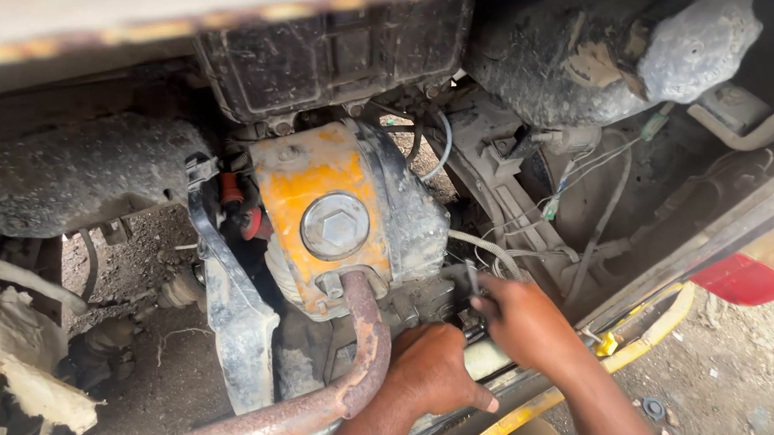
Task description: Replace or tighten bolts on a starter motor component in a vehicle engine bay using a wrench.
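Left hand (pixel 433 368) is curled knuckles-up on the lower edge of the engine block (pixel 335 220), just right of the rusty exhaust pipe (pixel 359 367); can't tell whether it's clamping anything. Right hand (pixel 522 320) sits just beside it, fingers pinched on a small dark tool (pixel 474 281) poking up at the grey bracket (pixel 434 298) under the block. Tool tip is hidden in the clutter. Tight spot: pipe bends down from the orange-painted housing (pixel 316 181) with the big hex plug (pixel 335 226) and runs off bottom-left, boxing the left hand on that side. Corrugated hose (pixel 493 249) and loose wires (pixel 577 179) crowd the right hand from above and right. Yellow frame rail (pixel 645 341) runs under both wrists along the lower edge. Dirty black casing (pixel 336 54) overhangs the top. More open room left of the black bracket arm (pixel 225 294), down to the gravel ground (pixel 163 366).
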